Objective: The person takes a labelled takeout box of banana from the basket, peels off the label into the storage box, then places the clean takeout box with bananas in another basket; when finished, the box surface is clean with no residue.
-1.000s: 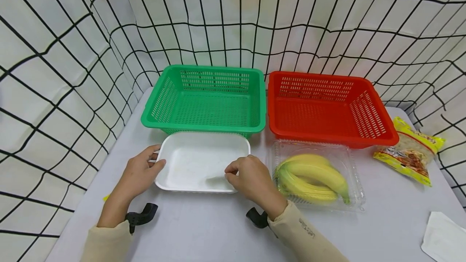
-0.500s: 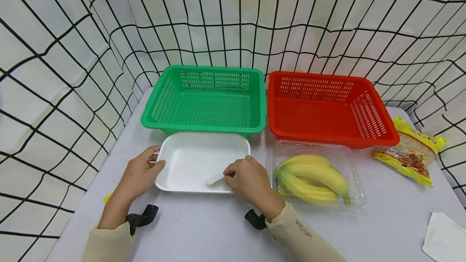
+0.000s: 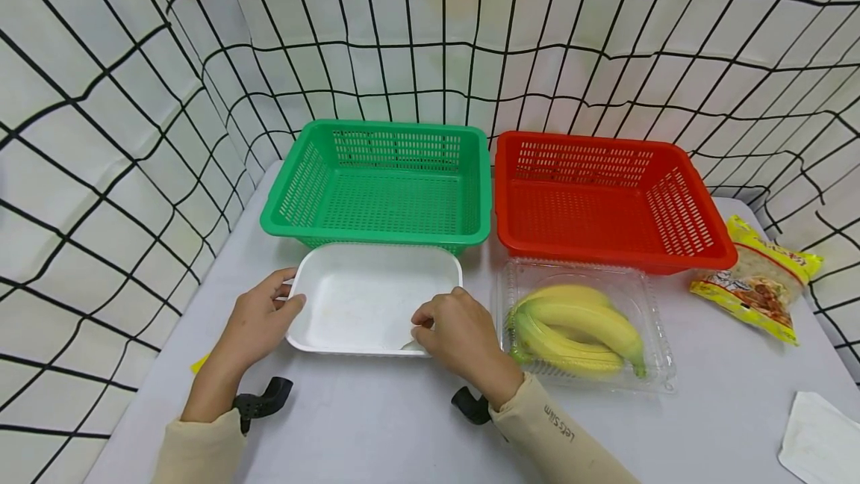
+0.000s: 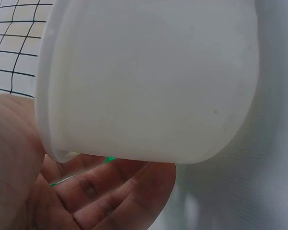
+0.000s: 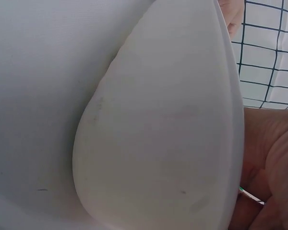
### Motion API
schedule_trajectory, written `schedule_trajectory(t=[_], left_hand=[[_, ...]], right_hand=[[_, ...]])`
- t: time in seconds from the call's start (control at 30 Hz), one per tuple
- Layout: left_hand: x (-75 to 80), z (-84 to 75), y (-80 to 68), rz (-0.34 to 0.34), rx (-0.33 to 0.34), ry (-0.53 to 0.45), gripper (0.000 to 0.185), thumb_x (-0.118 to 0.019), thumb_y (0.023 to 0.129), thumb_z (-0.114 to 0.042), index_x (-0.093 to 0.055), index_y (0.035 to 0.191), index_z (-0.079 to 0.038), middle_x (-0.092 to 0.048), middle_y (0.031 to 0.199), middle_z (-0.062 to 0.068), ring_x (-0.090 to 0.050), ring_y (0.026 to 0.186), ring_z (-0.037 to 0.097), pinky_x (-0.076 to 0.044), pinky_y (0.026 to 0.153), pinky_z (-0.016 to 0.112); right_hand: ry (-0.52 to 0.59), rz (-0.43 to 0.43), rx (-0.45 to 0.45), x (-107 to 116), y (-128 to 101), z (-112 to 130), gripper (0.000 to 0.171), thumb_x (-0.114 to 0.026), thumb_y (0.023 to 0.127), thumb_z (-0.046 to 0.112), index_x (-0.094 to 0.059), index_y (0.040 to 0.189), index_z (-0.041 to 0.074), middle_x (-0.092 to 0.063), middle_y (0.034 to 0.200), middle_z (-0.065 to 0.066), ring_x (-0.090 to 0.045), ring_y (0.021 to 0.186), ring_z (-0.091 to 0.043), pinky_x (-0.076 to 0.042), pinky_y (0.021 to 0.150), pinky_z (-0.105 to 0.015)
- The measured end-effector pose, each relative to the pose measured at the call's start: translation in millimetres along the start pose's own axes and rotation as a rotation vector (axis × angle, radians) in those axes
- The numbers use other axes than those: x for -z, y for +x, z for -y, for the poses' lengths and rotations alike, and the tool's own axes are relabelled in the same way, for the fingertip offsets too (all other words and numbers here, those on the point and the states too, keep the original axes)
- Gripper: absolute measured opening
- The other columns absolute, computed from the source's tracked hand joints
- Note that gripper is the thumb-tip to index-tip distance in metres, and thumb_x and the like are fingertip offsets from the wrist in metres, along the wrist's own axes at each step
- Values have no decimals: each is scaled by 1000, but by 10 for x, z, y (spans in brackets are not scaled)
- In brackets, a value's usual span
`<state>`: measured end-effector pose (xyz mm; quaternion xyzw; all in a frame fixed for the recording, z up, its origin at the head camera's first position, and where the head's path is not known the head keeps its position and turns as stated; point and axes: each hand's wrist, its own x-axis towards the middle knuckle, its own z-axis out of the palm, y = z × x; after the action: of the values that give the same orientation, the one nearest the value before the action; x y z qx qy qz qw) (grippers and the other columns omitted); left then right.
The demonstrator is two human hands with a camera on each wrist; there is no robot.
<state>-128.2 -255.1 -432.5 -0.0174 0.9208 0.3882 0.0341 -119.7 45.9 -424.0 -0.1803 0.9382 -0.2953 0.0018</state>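
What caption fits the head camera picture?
Both hands, left hand and right hand, grip a white tray before two baskets.

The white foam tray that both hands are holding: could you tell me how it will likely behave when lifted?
The white foam tray looks thin-walled and empty, so probably very light. Held at opposite edges by the left hand and right hand, it may flex. Pinching hard could dent its rim.

We cannot see the fingertips of the right hand [image 3: 463, 334], tucked behind the near right rim of the white tray [image 3: 366, 297]. The white napkin [image 3: 821, 439] is cut off at the near right edge. Print on the yellow snack bag [image 3: 755, 278] is too small to read.
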Motion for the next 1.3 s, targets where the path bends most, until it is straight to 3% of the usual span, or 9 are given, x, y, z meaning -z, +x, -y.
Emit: schedule_trajectory(t=[0.5,0.87,1.1,1.3], left_hand=[[5,-7,-6,8,16,-8,49,-58,105,-16,-49,150,2,-67,124,30,-69,106,40,-56,68,32],[7,-13,-6,6,12,-3,48,-58,105,-17,-51,149,2,-68,123,29,-69,104,39,-56,69,32],[4,-25,-15,3,10,19,49,-58,106,-19,-50,149,2,-67,124,30,-69,106,40,-56,70,33],[5,-46,-29,0,10,34,49,-57,106,-19,-50,149,3,-67,123,30,-69,106,41,-56,69,34]], right_hand=[[33,28,-24,19,-10,-5,15,-82,80,12,-84,96,13,-73,85,2,-56,81,-17,-46,65,-28],[46,21,11,55,-52,-9,30,-83,83,16,-81,113,13,-76,112,-4,-63,102,-29,-50,84,-45],[33,-34,35,105,-118,-12,43,-86,83,19,-76,124,14,-69,122,-8,-60,116,-34,-51,90,-51],[24,-65,60,174,-185,-15,53,-88,82,21,-71,131,15,-62,140,-16,-54,133,-39,-49,101,-58]])
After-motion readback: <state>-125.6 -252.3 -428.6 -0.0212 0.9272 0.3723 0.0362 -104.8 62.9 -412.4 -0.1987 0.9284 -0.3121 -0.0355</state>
